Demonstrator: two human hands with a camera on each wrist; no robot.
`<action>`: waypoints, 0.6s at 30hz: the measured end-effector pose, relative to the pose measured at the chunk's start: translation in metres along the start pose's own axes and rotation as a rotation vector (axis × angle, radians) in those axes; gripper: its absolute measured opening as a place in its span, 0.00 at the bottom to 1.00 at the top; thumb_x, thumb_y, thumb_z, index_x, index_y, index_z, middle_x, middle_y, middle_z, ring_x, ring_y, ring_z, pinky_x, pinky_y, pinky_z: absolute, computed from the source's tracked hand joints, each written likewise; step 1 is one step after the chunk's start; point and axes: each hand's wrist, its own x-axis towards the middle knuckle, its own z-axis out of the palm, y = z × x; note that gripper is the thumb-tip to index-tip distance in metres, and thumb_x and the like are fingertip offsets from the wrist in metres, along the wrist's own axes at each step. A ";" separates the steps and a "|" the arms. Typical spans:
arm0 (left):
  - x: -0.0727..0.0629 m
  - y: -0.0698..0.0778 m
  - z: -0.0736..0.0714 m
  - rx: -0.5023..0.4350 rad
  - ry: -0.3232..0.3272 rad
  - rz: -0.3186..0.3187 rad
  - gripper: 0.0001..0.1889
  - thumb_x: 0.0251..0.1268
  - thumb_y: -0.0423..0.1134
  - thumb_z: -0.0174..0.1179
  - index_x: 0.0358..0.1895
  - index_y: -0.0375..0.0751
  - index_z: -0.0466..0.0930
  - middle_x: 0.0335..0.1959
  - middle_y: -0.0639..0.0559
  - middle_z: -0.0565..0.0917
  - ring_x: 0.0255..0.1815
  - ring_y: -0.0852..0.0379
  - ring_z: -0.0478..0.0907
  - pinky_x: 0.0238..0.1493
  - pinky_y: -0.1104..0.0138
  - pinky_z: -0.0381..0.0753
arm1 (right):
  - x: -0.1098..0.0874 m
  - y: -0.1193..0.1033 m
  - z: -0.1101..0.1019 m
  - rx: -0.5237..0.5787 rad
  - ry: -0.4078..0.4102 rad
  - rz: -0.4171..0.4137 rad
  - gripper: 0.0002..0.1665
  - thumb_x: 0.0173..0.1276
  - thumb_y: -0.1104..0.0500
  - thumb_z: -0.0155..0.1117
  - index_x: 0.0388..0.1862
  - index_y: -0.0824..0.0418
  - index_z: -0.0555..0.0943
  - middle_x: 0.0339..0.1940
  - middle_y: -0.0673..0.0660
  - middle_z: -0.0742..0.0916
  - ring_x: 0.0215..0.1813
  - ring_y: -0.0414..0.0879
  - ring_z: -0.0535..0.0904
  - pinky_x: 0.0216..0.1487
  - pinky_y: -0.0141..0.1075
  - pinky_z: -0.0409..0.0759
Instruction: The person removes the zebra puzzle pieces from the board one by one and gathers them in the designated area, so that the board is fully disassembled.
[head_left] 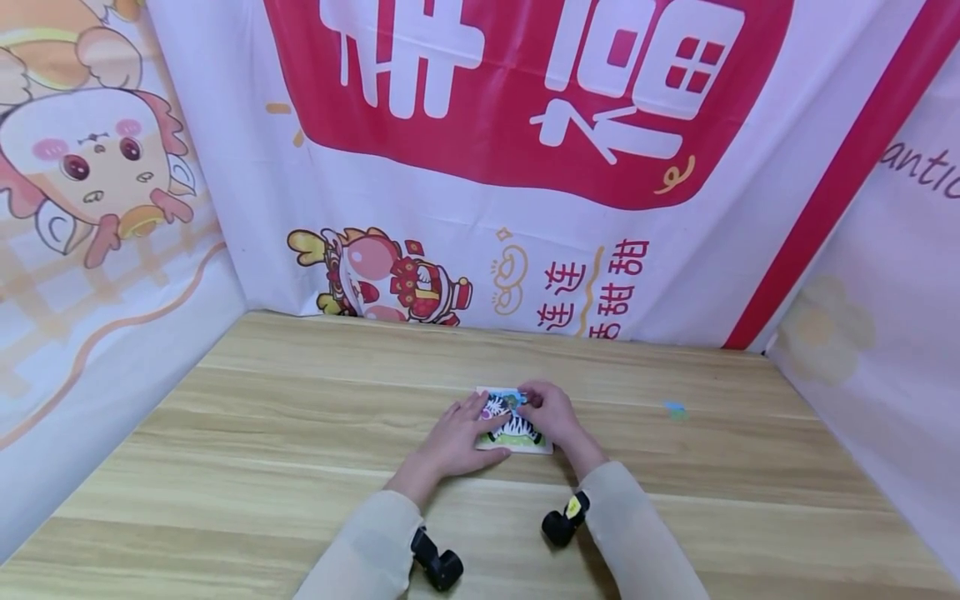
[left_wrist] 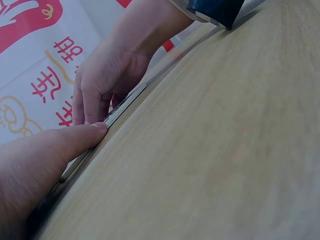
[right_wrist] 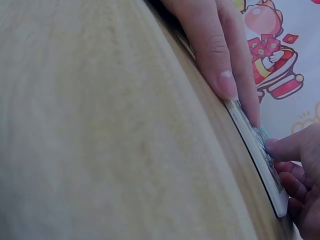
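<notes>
A small flat jigsaw puzzle (head_left: 517, 442) with a zebra picture, blue above and green below, lies on the wooden table. My left hand (head_left: 457, 439) rests on its left part, fingers spread over the picture and thumb along the near edge. At the upper right of the board, my right hand (head_left: 553, 414) has its fingers curled and pinches a small bluish puzzle piece (head_left: 523, 399), mostly hidden by the fingers. In the right wrist view, the right thumb (right_wrist: 287, 146) presses down at the picture, and the board's pale edge (right_wrist: 260, 162) shows between both hands.
A loose blue-green puzzle piece (head_left: 676, 410) lies on the table (head_left: 262, 433) to the right of the board. Printed cloths (head_left: 465, 192) hang behind and at both sides. Each sleeve carries a black wrist camera (head_left: 437, 561).
</notes>
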 end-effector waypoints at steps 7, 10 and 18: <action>-0.001 -0.001 0.000 -0.004 0.009 0.004 0.31 0.54 0.64 0.45 0.61 0.57 0.62 0.65 0.42 0.50 0.65 0.48 0.44 0.61 0.53 0.45 | 0.001 -0.004 0.000 -0.035 -0.008 0.012 0.17 0.54 0.64 0.62 0.45 0.60 0.77 0.35 0.53 0.78 0.38 0.46 0.72 0.42 0.39 0.71; -0.001 0.000 0.000 -0.006 0.006 0.003 0.31 0.54 0.64 0.45 0.61 0.57 0.62 0.65 0.42 0.50 0.65 0.48 0.44 0.61 0.53 0.44 | 0.002 -0.004 0.000 -0.049 -0.010 0.006 0.16 0.55 0.63 0.62 0.45 0.60 0.77 0.35 0.53 0.78 0.38 0.45 0.72 0.42 0.39 0.72; -0.001 -0.001 0.000 -0.002 0.001 0.007 0.31 0.54 0.65 0.44 0.61 0.57 0.62 0.65 0.42 0.50 0.65 0.48 0.44 0.61 0.53 0.44 | 0.002 -0.005 -0.002 -0.052 -0.023 0.006 0.16 0.55 0.64 0.61 0.44 0.61 0.77 0.34 0.53 0.78 0.38 0.46 0.72 0.42 0.39 0.72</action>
